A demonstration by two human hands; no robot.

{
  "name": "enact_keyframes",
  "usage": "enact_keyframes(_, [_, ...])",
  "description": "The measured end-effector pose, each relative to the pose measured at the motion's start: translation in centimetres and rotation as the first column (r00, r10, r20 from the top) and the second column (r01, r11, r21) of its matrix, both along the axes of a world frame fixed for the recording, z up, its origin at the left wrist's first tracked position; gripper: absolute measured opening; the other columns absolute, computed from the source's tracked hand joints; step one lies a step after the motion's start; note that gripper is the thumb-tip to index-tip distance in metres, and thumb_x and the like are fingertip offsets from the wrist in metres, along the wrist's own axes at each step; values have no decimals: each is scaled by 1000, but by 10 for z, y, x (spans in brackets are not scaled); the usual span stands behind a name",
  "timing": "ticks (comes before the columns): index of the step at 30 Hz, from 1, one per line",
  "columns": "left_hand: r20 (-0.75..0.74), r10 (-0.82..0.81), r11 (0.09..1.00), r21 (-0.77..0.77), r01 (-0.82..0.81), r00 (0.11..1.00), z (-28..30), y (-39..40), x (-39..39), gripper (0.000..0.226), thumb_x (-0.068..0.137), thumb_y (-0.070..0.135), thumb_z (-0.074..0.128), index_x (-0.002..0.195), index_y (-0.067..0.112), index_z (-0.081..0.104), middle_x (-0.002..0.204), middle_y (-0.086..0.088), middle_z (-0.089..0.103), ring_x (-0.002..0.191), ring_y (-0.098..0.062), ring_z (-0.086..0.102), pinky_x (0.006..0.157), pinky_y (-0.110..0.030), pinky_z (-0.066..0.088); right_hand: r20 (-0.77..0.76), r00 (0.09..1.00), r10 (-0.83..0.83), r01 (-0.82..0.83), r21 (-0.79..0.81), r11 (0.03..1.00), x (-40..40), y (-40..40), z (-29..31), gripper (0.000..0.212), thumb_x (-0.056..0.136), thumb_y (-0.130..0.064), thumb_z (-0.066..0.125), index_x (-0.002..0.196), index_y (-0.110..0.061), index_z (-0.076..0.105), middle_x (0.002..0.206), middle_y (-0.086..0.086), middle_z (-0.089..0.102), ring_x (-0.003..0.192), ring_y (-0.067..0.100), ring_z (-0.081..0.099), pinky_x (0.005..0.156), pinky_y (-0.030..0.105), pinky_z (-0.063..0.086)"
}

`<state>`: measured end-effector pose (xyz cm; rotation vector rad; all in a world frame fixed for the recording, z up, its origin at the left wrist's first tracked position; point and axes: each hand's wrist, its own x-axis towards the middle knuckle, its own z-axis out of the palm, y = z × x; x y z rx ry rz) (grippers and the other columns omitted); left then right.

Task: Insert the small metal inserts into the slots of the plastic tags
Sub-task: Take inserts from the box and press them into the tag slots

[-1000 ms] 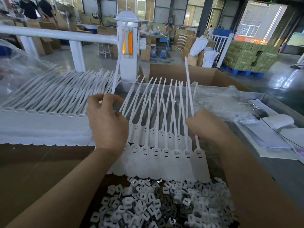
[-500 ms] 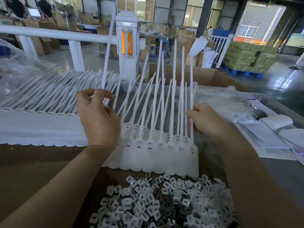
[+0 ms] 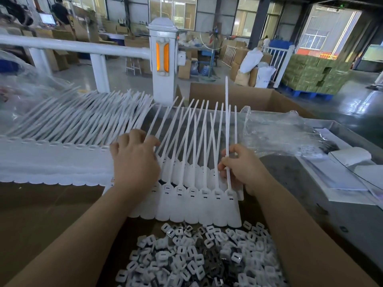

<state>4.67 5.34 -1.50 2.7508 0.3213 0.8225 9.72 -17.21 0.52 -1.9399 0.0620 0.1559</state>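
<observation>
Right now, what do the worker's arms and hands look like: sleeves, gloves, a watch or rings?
Both the left hand and right hand are bare, without gloves. Both forearms are uncovered as far as the frame shows; no sleeve, watch, wristband or ring is visible.

The place was a factory or warehouse floor. Stacked cardboard boxes (image 3: 242,56) and a pallet of green cartons (image 3: 315,75) stood on polished concrete, behind a white railing (image 3: 72,47), under tall industrial windows (image 3: 176,11), with filled white sacks (image 3: 251,59) nearby.
</observation>
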Motion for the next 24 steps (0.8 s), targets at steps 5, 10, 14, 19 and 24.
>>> enact_keyframes(5, [-243,-494,867,-67,494,835,3,-20,-4,37,92,57,44,126,49,52,152,8,31,143,-20,22,116,-46,16,8,999,-50,49,118,992,-2,4,-3,17,99,-4,52,104,-17,62,71,6,67,51,11,58,47,22,54])
enact_keyframes(10, [-409,-583,787,-70,613,702,-11,-28,-5,50,91,69,41,137,51,36,159,7,20,147,-12,11,115,-40,10,-14,999,-50,52,151,987,-1,3,-2,15,99,-14,57,111,-21,64,85,6,72,55,9,66,49,27,56])
enact_keyframes(14, [-382,-526,821,3,570,760,-16,-29,-3,51,97,61,30,146,43,32,159,3,21,147,-13,13,116,-39,13,61,998,18,-23,90,996,1,1,-2,28,97,-11,60,123,-21,61,92,6,72,59,7,70,49,20,53])
enact_keyframes(19, [-364,-445,875,17,484,818,-20,-28,-2,51,99,59,27,147,43,35,157,2,26,145,-17,20,116,-37,17,30,986,164,-146,-318,937,6,-7,4,55,95,-23,65,146,-21,43,99,-5,60,74,15,65,59,22,56])
enact_keyframes(24, [-375,-341,923,41,383,862,-19,-23,2,49,101,53,28,148,40,34,157,5,30,145,-19,26,117,-41,19,72,858,509,-364,-615,700,-9,-14,43,11,87,-30,74,94,-36,68,90,-7,71,82,13,70,81,39,60])
